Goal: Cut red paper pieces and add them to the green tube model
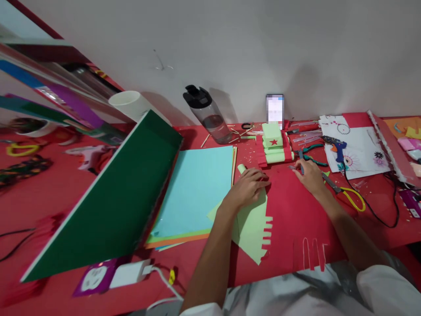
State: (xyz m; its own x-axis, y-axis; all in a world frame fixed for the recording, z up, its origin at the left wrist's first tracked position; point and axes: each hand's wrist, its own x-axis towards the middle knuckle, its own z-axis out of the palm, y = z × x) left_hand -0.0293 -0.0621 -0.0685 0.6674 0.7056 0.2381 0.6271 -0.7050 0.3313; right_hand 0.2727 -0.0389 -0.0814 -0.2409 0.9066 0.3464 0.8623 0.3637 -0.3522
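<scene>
White sleeve (378, 281) nearest me; left hand (250, 186) unclenched, palm down over green paper (251, 226) on red; right hand (309, 175) pinching a grey tool (301, 160); I'd press steadily, fingertips clear of its tip.

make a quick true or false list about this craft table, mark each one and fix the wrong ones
1. The left hand rests on pale green paper. True.
2. The right hand holds the yellow-handled scissors. False: it holds a grey tool; those scissors lie on the table.
3. A red star marks the light green block. True.
4. The bottle has a white lid. False: its lid is black.
5. The blue glue gun lies on a white sheet. True.
</scene>
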